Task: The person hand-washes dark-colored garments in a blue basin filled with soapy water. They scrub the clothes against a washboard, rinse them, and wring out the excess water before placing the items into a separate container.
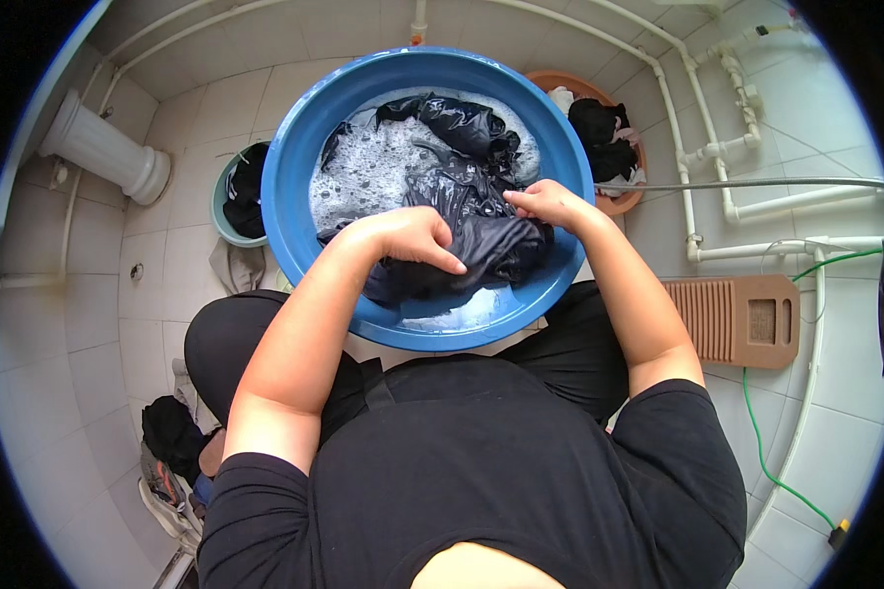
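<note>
While both hands clamp dark wet garment at near side of blue basin: left hand fisted on cloth, right hand pinching fold. Best scrub low, over suds. Beyond: 2 smaller tubs, brown and green.

You are looking down at a floor of pale square tiles. The big blue basin sits in front of your knees. A smaller teal basin with dark cloth stands just left of it, and a brown basin with dark and light laundry sits behind it to the right. A brown ribbed washboard lies flat to your right, with a green cable running nearby. A white pedestal base lies at far left.
</note>
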`<state>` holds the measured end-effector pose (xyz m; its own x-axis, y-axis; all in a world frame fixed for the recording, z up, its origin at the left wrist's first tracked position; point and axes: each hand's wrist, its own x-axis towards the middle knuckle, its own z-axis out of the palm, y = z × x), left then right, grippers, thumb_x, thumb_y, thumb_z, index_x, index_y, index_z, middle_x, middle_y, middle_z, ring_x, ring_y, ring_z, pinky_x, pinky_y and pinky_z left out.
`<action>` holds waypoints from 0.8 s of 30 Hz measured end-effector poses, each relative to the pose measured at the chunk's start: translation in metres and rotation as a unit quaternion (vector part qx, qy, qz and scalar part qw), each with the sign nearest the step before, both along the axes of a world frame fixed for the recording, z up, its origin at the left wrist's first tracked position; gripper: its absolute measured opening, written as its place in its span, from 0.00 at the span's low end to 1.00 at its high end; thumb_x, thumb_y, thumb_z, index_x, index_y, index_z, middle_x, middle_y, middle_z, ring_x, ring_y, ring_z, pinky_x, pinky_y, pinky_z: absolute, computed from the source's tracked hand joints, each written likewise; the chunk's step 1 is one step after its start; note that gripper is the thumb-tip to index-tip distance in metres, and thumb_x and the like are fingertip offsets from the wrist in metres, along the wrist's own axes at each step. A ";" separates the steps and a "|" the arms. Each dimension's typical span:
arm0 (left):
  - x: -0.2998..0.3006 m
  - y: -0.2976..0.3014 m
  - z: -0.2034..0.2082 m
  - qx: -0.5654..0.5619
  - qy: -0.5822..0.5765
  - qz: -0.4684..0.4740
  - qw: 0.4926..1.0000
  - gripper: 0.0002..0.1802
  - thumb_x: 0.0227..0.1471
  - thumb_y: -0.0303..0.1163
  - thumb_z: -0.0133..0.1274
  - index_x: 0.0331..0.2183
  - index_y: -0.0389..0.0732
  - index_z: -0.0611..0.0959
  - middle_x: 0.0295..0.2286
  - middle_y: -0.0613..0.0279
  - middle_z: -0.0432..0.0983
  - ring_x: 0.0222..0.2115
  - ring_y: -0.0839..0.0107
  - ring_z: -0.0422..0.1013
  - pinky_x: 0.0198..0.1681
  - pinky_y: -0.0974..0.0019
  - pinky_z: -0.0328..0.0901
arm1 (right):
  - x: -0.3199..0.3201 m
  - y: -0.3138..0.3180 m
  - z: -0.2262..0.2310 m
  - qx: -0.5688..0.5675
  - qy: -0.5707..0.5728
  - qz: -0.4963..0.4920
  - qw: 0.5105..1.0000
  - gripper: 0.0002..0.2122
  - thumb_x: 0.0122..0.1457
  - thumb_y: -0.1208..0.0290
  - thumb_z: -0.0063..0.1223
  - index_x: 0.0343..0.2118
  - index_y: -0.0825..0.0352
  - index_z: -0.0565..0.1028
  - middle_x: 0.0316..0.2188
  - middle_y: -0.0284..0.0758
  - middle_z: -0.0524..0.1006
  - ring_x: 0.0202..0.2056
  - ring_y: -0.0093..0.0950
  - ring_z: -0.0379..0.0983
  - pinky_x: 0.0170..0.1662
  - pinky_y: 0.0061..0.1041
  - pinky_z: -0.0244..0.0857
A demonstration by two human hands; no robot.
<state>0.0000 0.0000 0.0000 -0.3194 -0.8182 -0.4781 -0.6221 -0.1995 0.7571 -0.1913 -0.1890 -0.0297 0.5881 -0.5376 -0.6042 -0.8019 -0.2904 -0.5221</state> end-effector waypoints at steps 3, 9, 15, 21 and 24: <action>-0.013 0.003 -0.003 0.075 0.060 0.001 0.995 0.30 0.46 0.57 0.51 0.17 0.36 0.77 0.13 0.68 0.67 0.15 0.78 0.62 0.20 0.71 0.57 | 0.004 -0.010 -0.014 -0.093 0.085 0.039 0.991 0.29 0.45 0.42 0.52 0.26 0.72 0.77 0.28 0.44 0.77 0.32 0.32 0.74 0.38 0.28 0.65; -0.036 0.003 -0.010 0.143 0.131 -0.013 0.981 0.30 0.48 0.57 0.49 0.19 0.36 0.78 0.14 0.65 0.71 0.15 0.76 0.67 0.22 0.73 0.62 | 0.010 -0.002 -0.067 -0.070 0.111 0.081 0.988 0.45 0.36 0.31 0.50 0.41 0.79 0.71 0.41 0.51 0.73 0.44 0.43 0.70 0.48 0.32 0.61; -0.013 -0.012 -0.053 -0.108 0.152 0.264 0.946 0.24 0.46 0.48 0.54 0.38 0.37 0.79 0.35 0.53 0.74 0.34 0.69 0.69 0.39 0.67 0.64 | 0.023 -0.006 -0.024 -0.095 0.102 0.104 0.985 0.27 0.40 0.54 0.56 0.38 0.73 0.74 0.37 0.50 0.74 0.41 0.39 0.72 0.44 0.32 0.65; 0.003 -0.004 -0.074 -0.019 -0.239 0.386 0.891 0.33 0.36 0.47 0.60 0.44 0.38 0.74 0.44 0.46 0.68 0.45 0.53 0.66 0.46 0.58 0.62 | 0.040 0.047 0.067 -0.336 -0.033 0.207 0.918 0.14 0.46 0.62 0.52 0.32 0.66 0.77 0.30 0.43 0.76 0.35 0.39 0.73 0.38 0.34 0.66; 0.024 -0.008 -0.079 -0.026 -0.214 0.352 0.911 0.22 0.39 0.43 0.57 0.36 0.39 0.79 0.32 0.52 0.76 0.35 0.63 0.73 0.40 0.60 0.65 | 0.051 0.032 0.084 -0.137 -0.227 0.166 0.950 0.10 0.48 0.68 0.57 0.32 0.68 0.75 0.23 0.33 0.74 0.27 0.23 0.69 0.33 0.22 0.63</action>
